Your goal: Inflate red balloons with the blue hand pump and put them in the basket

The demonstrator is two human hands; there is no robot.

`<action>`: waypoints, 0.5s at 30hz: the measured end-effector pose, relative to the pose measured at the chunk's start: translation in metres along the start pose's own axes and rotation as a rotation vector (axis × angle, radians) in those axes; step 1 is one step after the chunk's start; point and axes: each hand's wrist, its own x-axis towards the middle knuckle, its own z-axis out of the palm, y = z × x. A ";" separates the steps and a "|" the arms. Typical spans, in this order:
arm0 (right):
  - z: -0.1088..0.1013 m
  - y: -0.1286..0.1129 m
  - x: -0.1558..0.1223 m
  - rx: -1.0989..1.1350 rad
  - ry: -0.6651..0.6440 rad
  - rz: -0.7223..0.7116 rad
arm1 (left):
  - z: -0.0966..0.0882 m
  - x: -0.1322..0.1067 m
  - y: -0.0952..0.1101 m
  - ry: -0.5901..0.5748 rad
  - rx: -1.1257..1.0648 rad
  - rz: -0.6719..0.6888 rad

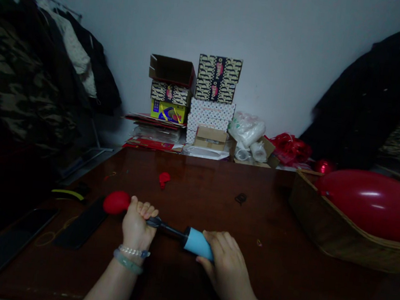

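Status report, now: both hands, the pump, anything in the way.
Left hand closed around black end of pump; rounded red balloon beyond the fist. Right hand around blue barrel. Nothing seen blocking; limp red piece ahead, apart from pump.

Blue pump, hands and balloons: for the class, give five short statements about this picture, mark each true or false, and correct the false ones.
1. The right hand grips the blue pump. True.
2. A small red balloon is beside the left hand. True.
3. A large red balloon rests in a woven basket. True.
4. The small red balloon is in the basket too. False: it is outside, beside the left hand.
5. The large red balloon is flat. False: it is inflated.
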 end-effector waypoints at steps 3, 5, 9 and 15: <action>0.001 -0.005 0.000 0.009 0.021 0.011 | 0.003 -0.007 -0.009 0.012 -0.022 -0.048; 0.001 -0.009 -0.001 0.016 0.016 0.022 | 0.004 -0.011 -0.017 -0.001 -0.031 -0.080; 0.002 -0.014 -0.002 0.015 -0.021 0.068 | 0.003 -0.018 -0.032 -0.009 -0.023 -0.121; 0.004 -0.017 -0.002 -0.003 -0.033 0.097 | -0.001 -0.017 -0.040 -0.011 -0.002 -0.133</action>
